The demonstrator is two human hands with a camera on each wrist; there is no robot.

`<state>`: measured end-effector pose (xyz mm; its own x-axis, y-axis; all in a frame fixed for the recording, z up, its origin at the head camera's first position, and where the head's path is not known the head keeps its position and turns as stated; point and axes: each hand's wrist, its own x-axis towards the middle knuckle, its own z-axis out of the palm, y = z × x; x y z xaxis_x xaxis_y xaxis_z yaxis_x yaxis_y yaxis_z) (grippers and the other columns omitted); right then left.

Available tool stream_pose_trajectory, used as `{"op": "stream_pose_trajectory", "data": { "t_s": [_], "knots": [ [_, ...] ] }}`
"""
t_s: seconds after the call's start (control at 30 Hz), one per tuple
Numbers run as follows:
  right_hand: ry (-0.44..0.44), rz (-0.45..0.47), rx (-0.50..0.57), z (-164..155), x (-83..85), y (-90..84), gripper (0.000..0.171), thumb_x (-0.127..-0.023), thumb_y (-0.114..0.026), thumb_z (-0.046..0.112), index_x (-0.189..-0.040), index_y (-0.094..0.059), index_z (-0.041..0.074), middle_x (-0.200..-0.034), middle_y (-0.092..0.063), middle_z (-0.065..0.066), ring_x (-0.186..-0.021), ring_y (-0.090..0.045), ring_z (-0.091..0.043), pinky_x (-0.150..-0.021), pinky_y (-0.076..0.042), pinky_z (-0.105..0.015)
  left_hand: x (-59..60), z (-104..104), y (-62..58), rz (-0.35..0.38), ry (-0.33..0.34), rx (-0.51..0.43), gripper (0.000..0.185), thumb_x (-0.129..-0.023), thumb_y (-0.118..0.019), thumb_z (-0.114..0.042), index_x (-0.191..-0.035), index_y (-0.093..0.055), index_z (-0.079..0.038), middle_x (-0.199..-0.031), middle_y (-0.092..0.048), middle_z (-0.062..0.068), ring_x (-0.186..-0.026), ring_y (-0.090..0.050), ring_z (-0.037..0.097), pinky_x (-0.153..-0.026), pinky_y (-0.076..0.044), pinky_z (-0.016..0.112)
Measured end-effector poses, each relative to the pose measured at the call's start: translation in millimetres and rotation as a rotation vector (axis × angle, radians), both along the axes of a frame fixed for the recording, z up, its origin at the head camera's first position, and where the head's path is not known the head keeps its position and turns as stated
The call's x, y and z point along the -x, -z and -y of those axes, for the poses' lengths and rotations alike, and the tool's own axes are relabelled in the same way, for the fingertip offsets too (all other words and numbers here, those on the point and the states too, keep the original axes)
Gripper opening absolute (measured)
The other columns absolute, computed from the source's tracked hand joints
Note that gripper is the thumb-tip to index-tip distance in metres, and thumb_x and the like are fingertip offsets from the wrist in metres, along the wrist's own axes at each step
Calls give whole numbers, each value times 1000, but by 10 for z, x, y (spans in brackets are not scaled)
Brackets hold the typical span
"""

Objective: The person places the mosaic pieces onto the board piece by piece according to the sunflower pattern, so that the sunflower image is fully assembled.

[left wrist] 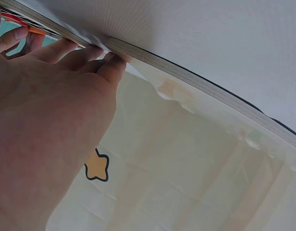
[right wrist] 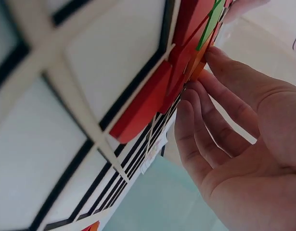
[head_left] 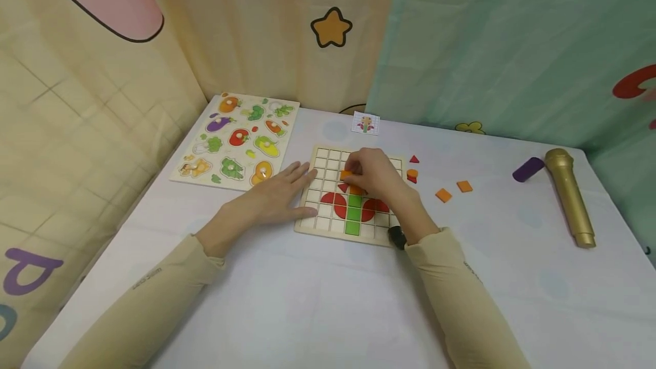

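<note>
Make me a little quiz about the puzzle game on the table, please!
1. True or false: the right hand pinches an orange piece over the grid board.
2. What colour are the squares of the stem in the middle of the board? A) blue B) green C) purple
3. Which hand lies flat on the board's left edge?

Key
1. True.
2. B: the green squares run down between the red pieces.
3. The left hand.
</note>
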<state>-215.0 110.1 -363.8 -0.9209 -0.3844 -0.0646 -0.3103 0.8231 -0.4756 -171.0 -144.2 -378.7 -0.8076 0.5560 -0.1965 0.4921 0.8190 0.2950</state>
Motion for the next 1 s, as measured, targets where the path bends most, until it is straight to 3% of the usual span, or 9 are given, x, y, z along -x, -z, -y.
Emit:
{"op": "stream_pose_trajectory", "data": {
  "t_s": [0.47, 0.7, 1.0],
  "knots": [
    [8, 26, 30, 8, -48, 3, 26, -96, -79, 21, -119, -75, 8, -114, -73, -7, -102, -65, -24, -98, -59, -38, -13, 1, -4, 4, 5, -4, 94, -101, -58, -64, -170, -18, -15, -178, -12, 11, -165, -8, 34, -132, -21, 53],
    [23, -8, -10, 66, -73, 7, 38, -92, -83, 35, -116, -75, 7, -109, -71, -7, -99, -63, -24, -94, -59, -38, -6, 8, 1, -3, 7, 0, 94, -101, -58, -65, -170, -18, -16, -178, -12, 11, -165, -9, 34, -131, -21, 53],
    [60, 4, 17, 14, -89, -9, 37, -94, -81, 37, -117, -72, 9, -112, -69, -8, -103, -63, -26, -95, -59, -41, -1, 5, 6, 5, 0, -4, 94, -100, -59, -64, -170, -18, -16, -178, -12, 11, -165, -8, 34, -131, -21, 54]
  ]
}}
